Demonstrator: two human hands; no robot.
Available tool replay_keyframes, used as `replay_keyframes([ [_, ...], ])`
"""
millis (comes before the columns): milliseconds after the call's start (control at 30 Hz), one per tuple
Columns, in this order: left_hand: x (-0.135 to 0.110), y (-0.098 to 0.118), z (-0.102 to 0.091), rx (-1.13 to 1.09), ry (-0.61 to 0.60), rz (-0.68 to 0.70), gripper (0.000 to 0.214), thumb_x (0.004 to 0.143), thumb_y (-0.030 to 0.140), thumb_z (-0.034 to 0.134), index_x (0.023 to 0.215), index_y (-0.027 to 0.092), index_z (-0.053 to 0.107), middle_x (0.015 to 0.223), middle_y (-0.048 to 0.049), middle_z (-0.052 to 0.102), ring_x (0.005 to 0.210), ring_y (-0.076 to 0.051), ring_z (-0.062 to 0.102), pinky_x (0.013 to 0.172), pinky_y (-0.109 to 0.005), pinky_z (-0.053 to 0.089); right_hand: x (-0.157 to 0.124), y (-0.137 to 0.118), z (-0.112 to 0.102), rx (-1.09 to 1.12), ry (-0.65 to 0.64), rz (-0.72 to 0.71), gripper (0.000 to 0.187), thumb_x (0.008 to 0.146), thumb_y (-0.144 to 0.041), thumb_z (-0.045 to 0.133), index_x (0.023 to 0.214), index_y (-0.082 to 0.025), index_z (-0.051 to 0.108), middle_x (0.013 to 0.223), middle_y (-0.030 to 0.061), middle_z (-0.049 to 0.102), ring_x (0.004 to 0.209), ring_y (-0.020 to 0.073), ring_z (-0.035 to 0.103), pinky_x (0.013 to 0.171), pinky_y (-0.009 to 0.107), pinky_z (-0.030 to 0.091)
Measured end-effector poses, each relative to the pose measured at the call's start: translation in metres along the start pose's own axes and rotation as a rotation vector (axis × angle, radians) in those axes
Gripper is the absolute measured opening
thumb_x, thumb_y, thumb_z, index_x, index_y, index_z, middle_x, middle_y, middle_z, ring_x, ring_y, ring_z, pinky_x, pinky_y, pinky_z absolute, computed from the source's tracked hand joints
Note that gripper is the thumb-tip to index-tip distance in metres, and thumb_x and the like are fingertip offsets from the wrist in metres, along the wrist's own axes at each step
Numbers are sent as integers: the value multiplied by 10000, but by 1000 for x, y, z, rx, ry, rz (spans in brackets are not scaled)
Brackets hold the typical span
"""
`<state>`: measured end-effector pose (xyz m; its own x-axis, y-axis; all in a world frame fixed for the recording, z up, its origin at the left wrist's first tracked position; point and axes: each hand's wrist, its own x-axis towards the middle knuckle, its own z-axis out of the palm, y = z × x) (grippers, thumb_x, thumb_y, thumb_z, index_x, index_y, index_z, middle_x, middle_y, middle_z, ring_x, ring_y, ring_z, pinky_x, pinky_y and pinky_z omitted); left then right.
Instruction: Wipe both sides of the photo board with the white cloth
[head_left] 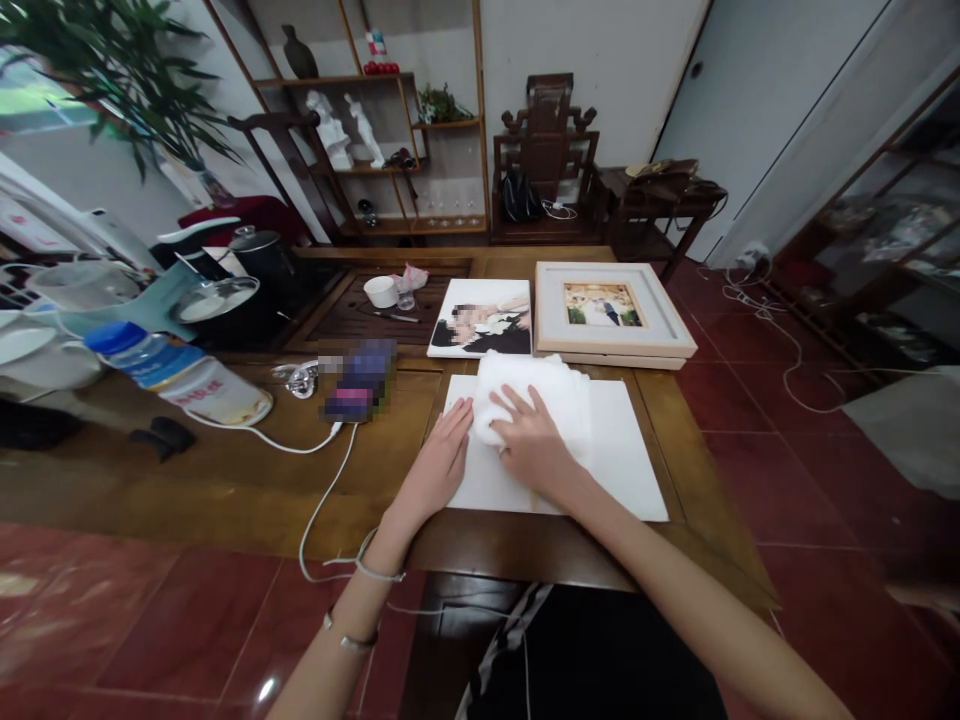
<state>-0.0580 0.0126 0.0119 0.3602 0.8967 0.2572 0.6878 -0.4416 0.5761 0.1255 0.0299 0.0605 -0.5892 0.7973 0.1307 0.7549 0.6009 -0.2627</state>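
- We judge: pressing white cloth on white board.
- Right hand fingers spread atop cloth; left hand fingers straight, together.
- Next likely needs board held steady.

Pretty clearly somebody's home, a sitting room or tea room by the look of it. The far wall had an open wooden display shelf with a dark vase and white figurines, plus a carved chair just right of it. Big leafy plant far left, shiny red floor tiles, and on the wooden tabletop a small white cup and a framed couple photo. Super homey stuff.
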Motion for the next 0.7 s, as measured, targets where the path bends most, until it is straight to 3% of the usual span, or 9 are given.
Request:
replay_keyframes([
  [200,-3,-2,-1,-2,-17,19,528,938,134,315,1462,196,287,1521,-124,327,1435,-225,226,1155,-524,226,-77,-56,3,88,-112,-132,189,786,-197,587,913,-140,716,1475,198,361,1397,395,214,1131,611,119],
  [300,-3,-3,0,2,-26,30,543,934,135,334,1468,208,268,1530,-119,308,1440,-222,210,1155,-530,223,-95,-60,-3,158,-172,-174,177,753,-207,613,894,-160,708,1483,159,367,1410,347,208,1154,563,123],
  [400,-2,-4,0,11,-14,30,508,944,156,333,1450,184,310,1518,-128,332,1435,-221,227,1153,-521,239,-85,-41,-9,180,-144,-162,229,721,-182,603,931,-194,695,1471,89,413,1412,268,244,1174,503,130],
  [500,-1,-3,1,6,4,19,464,962,187,304,1420,156,371,1495,-137,371,1422,-222,267,1152,-508,250,-56,-15,-12,107,-54,-82,259,732,-156,571,961,-190,688,1411,99,493,1382,231,319,1167,466,185],
  [600,1,-1,0,-30,52,-5,446,967,240,319,1391,144,421,1472,-139,411,1401,-224,317,1152,-484,262,-21,1,-7,38,40,24,294,766,-149,549,1031,-136,675,1370,174,518,1354,264,365,1155,479,200],
  [700,1,3,-4,-94,139,-53,446,970,308,330,1362,143,463,1447,-135,449,1370,-218,376,1151,-443,277,3,-3,3,19,83,76,345,786,-139,523,1104,-101,651,1389,209,484,1368,341,316,1134,581,138],
])
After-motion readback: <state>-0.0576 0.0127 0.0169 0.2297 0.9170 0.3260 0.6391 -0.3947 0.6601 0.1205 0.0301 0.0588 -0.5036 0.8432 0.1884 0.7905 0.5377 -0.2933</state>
